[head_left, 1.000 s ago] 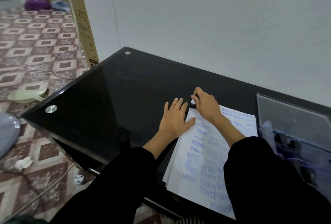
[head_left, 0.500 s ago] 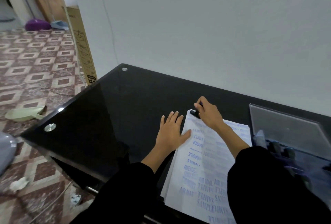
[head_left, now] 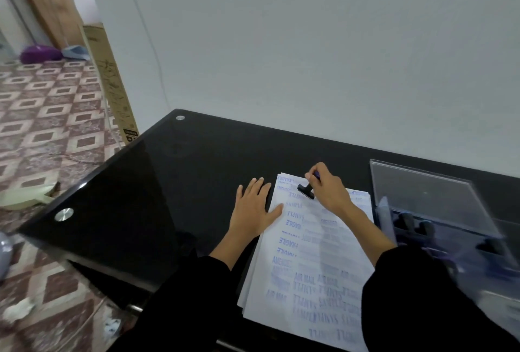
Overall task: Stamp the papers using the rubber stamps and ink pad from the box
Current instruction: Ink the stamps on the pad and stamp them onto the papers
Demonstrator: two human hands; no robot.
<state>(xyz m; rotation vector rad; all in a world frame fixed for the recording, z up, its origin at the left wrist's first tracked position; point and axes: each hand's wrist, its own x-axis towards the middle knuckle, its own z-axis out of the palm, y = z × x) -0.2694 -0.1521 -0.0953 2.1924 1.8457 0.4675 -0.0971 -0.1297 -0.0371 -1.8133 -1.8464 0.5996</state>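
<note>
A stack of white papers covered in blue stamp marks lies on the black glass table. My right hand grips a black rubber stamp by its handle, tilted, its base just above the far end of the top sheet. My left hand lies flat with straight fingers, half on the table and half on the left edge of the papers. A clear plastic box with its lid raised stands to the right, with several dark stamps inside.
A white wall runs along the far edge of the table. To the left the tiled floor drops away past the table edge, with a tall cardboard box leaning on the wall and a pale dustpan on the floor.
My right hand has lifted the stamp off the far corner of the paper and tilted it. My left hand stays flat at the paper's edge. The camera has tilted up.
</note>
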